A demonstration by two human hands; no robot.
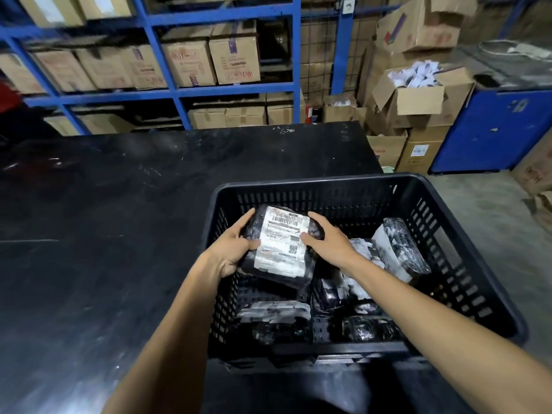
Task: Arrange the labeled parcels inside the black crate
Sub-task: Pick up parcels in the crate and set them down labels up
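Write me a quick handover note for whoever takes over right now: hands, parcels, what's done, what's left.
Left hand and right hand: both grip one labeled parcel, label up, held over the crate's left half.
Crate: at the right edge of the black table, which shows no parcels.
Done: several parcels already lie inside, one leaning at the right wall, others on the floor.
Left: set the held parcel down, probably in the free far-left area, then tidy the loose ones.

The label print [282,240] is too blurred to read, and the crate's [466,234] lower parcels [355,294] overlap indistinctly.
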